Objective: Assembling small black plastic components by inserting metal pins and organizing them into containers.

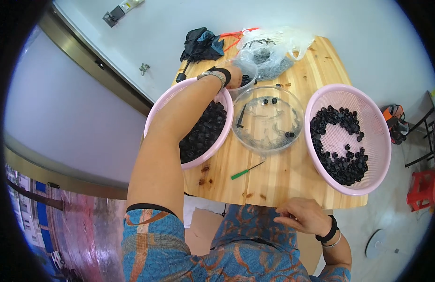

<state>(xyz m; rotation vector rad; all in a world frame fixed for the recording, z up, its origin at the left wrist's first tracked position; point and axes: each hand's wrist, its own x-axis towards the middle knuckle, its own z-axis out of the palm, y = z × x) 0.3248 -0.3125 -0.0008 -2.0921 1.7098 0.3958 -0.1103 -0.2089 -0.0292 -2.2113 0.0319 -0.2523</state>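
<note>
Nearest to camera, can see blue clothing with brown pattern, filling much of the lower view. From its short left sleeve, reaching forward with bare left forearm above the left pink basket, with left hand inside the clear round container at the far side of the wooden table. Cannot tell how the fingers stand there — hidden behind the hand itself — nor if pinching something. Just beside this hand, in the same container, can see small black pieces.

Holding right hand low, near the front edge of the table, with fingers loosely bent, thumb apart, and nothing visible between them. Wearing a black band on each wrist.

Below the left forearm, in the left basket, can find a big heap of black parts. In the right pink basket, can see many more, spread around a bare patch. Between both baskets, can notice a shallow clear dish, with few black pieces and one thin black rod. Closer to the body, on bare wood — green-handled screwdriver. Farther back, can see plastic bag and black umbrella.
</note>
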